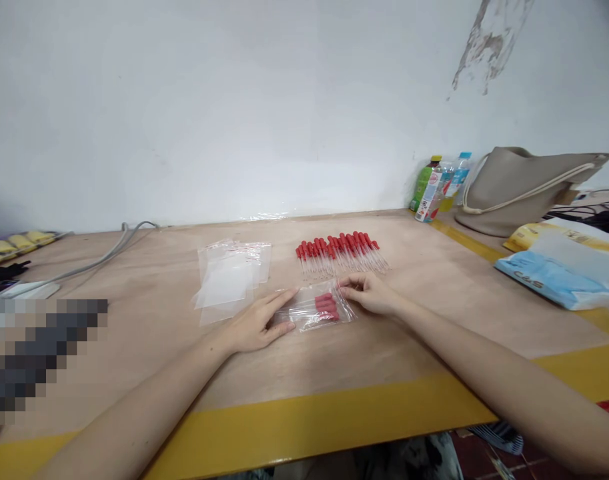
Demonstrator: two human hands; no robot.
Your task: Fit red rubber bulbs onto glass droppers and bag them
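A clear zip bag (304, 310) lies in front of me on the table, with several red-ended pieces (326, 305) inside it. My left hand (261, 323) rests at the bag's left end, thumb and fingers stretched apart and touching the plastic. At the right end, my right hand (367, 292) pinches the bag's edge by the red zip line. Just behind the bag lies a row of droppers (339, 250), with red bulbs and thin clear stems pointing toward me. To the left of it, several flat clear zip bags (229, 280) overlap in a loose pile.
Drink bottles (431, 190) and a grey bag (519, 190) stand at the back right. Blue and yellow packs (559, 277) lie at the right. A grey cable (99, 257) crosses the left side. Yellow tape (304, 423) runs along the table's front edge.
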